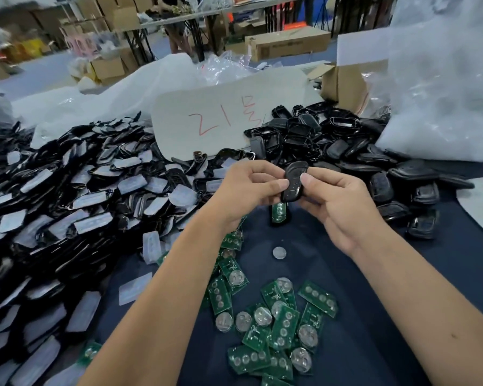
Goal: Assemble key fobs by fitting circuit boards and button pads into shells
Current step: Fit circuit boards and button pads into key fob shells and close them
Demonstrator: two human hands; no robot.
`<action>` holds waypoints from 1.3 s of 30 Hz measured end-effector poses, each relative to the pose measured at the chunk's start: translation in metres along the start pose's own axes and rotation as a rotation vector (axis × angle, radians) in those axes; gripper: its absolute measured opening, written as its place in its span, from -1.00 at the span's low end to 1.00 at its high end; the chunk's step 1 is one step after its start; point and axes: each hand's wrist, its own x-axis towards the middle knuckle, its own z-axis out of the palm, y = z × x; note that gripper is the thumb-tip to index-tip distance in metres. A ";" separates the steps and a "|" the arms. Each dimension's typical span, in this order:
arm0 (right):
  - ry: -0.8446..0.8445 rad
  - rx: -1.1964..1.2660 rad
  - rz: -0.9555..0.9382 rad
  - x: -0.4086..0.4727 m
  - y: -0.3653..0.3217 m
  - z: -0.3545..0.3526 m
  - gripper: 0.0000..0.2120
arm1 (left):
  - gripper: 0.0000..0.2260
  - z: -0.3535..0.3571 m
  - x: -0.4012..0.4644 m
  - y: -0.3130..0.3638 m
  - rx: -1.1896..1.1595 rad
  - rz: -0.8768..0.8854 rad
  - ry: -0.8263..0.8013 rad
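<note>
A: What are we holding?

B: One black fob shell [293, 181], lifted above the surface [374, 274]. Our left hand [251, 188] pinches its side from nine o'clock, our right hand [338, 199] from three, both thumbs pressed on its face. We'd judge that squeeze is meant to snap the halves closed.

A: And the rest of the parts?

B: Green circuit boards [273, 324] with coin cells lie at six o'clock, near our forearms, probably for a short reach. One board sits in an open shell [279, 213] just below our hands, likely next in line.

A: The piles?

B: Film-covered pieces [76, 196] heaped at nine o'clock, bare black shells [346, 146] from twelve to two, a white sheet [229, 115] marked in red behind them.
</note>
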 end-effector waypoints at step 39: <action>0.176 0.196 -0.100 0.008 -0.003 0.006 -0.76 | -0.68 0.006 0.003 -0.010 0.957 0.055 -0.023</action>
